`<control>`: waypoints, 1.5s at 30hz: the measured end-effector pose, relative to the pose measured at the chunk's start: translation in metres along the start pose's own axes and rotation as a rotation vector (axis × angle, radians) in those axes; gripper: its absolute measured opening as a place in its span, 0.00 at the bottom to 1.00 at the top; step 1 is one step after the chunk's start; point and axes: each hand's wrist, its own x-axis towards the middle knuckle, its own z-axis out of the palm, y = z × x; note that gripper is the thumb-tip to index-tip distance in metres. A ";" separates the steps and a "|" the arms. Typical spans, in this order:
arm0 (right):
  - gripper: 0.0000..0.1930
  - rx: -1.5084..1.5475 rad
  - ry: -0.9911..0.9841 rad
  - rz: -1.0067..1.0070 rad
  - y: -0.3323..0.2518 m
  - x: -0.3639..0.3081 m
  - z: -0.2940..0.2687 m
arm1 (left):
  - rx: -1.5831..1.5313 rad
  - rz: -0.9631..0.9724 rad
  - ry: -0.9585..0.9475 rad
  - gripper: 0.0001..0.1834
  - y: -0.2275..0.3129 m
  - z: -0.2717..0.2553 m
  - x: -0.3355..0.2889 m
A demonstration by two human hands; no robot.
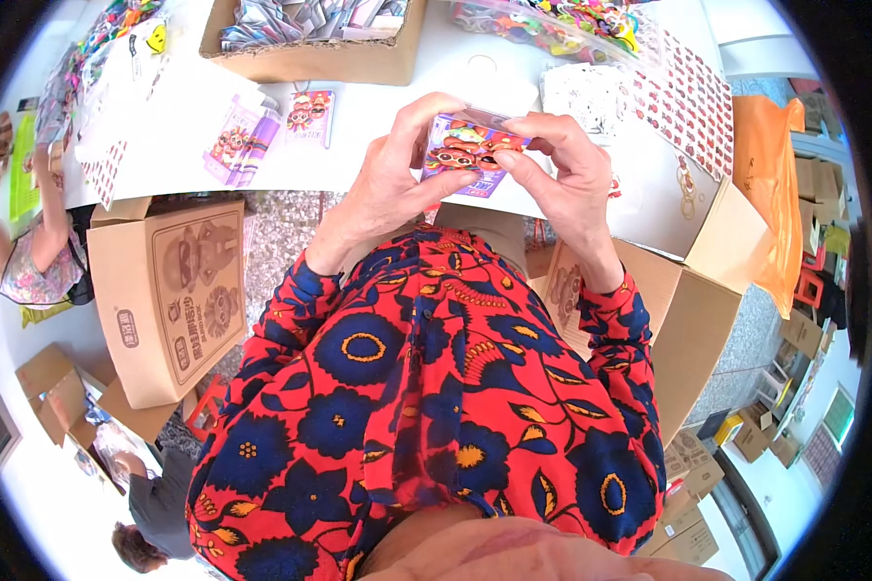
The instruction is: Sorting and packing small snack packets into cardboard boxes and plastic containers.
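A small purple box [467,155] with cartoon figures printed on its front is between my two hands, above the near edge of the white table. My left hand [389,176] grips its left side, thumb across the front. My right hand [564,174] is closed on its right side, with fingers at the upper edge and the thumb against the printed face. On the table to the left lie a similar purple carton [240,143] and a small printed card or pack [310,118].
An open cardboard box [310,64] of packets stands at the back, beside a clear tub [552,27] of colourful pieces. Red-patterned sticker sheets [686,102] and gold rings [686,186] lie right. Large cartons [179,290] flank me; an orange bag [767,184] hangs right. Another person [44,242] sits left.
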 end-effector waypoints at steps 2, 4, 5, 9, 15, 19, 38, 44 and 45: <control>0.17 -0.050 -0.034 -0.002 -0.004 0.002 0.003 | -0.076 -0.039 -0.004 0.34 -0.001 0.000 -0.001; 0.22 0.261 0.211 0.119 -0.014 0.008 0.015 | -0.089 -0.053 -0.010 0.34 0.003 -0.002 0.001; 0.22 0.261 0.212 0.120 -0.015 0.010 0.011 | -0.103 -0.066 -0.015 0.34 0.004 -0.002 0.002; 0.29 0.275 -0.083 0.212 -0.005 0.018 -0.003 | -0.002 -0.027 -0.059 0.36 0.002 -0.005 0.000; 0.23 0.209 -0.140 0.200 -0.005 0.019 -0.003 | 0.061 -0.106 0.114 0.43 0.007 0.003 -0.005; 0.18 0.050 -0.141 -0.029 0.003 0.017 0.001 | 0.058 -0.087 0.110 0.43 0.011 0.001 -0.002; 0.12 0.239 -0.347 0.456 -0.002 0.003 -0.003 | -0.012 -0.269 0.029 0.32 -0.003 0.005 -0.047; 0.13 0.157 -0.393 0.507 0.000 -0.013 0.011 | -0.002 -0.387 0.008 0.33 -0.003 0.007 -0.075; 0.12 0.100 -0.392 0.493 0.000 -0.016 0.014 | -0.006 -0.424 0.002 0.33 -0.003 0.007 -0.079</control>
